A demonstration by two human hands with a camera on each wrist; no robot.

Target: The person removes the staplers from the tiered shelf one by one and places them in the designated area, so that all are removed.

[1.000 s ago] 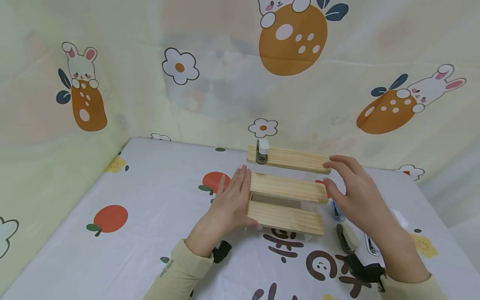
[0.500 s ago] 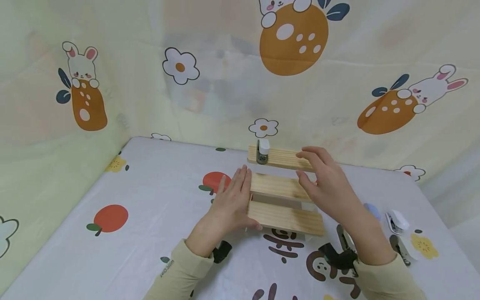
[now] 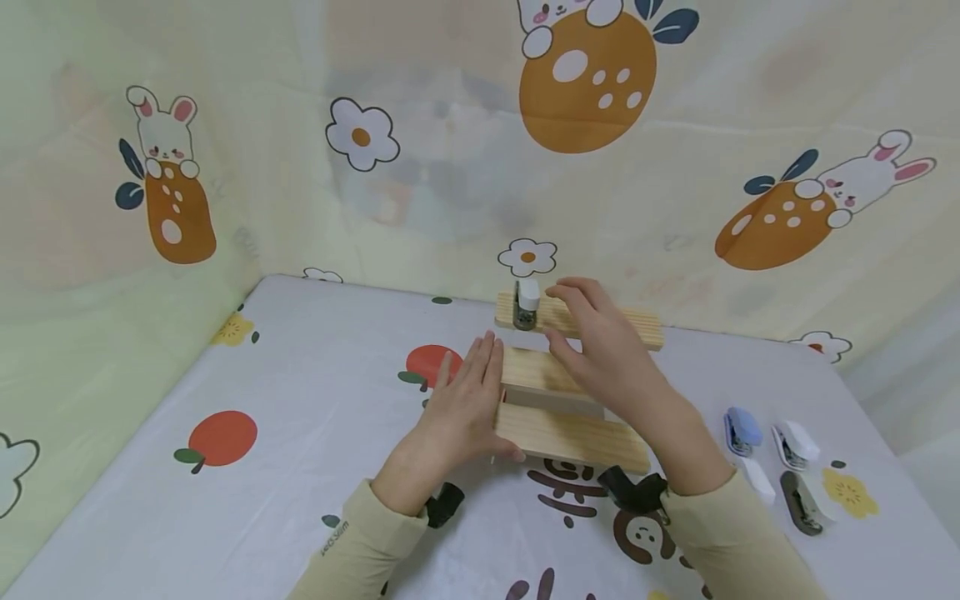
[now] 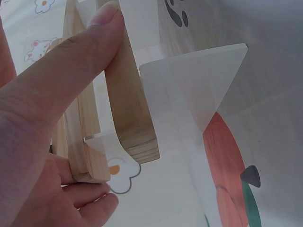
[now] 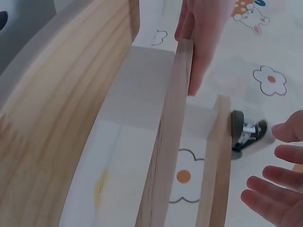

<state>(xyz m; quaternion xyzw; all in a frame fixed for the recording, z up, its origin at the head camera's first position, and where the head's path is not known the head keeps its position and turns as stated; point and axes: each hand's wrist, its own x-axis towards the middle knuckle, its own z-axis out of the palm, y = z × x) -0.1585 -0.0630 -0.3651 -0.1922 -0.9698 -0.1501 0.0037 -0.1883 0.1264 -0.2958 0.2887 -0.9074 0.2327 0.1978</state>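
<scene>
A three-tier wooden display rack [image 3: 573, 435] with translucent end panels [image 4: 187, 82] stands on the table, its planks rising toward the back. On the left part of the top plank sits a small stapler [image 3: 526, 307], pale on top and dark below. My left hand [image 3: 457, 417] lies along the rack's left end with fingers extended, its thumb [image 4: 71, 71] resting on the lowest plank. My right hand [image 3: 615, 362] is over the upper planks, just right of the stapler. Its fingers are parted and hold nothing; in the right wrist view a gap separates them from the stapler.
To the rack's right are several more small staplers: a blue one [image 3: 742, 431], a white one [image 3: 795, 444] and a grey-and-white one [image 3: 806, 502], plus another white one partly behind the right arm. A printed curtain [image 3: 435, 192] hangs behind the table.
My right hand has moved left along the top plank, from its right end to beside the stapler. The left hand, rack and stapler have stayed put.
</scene>
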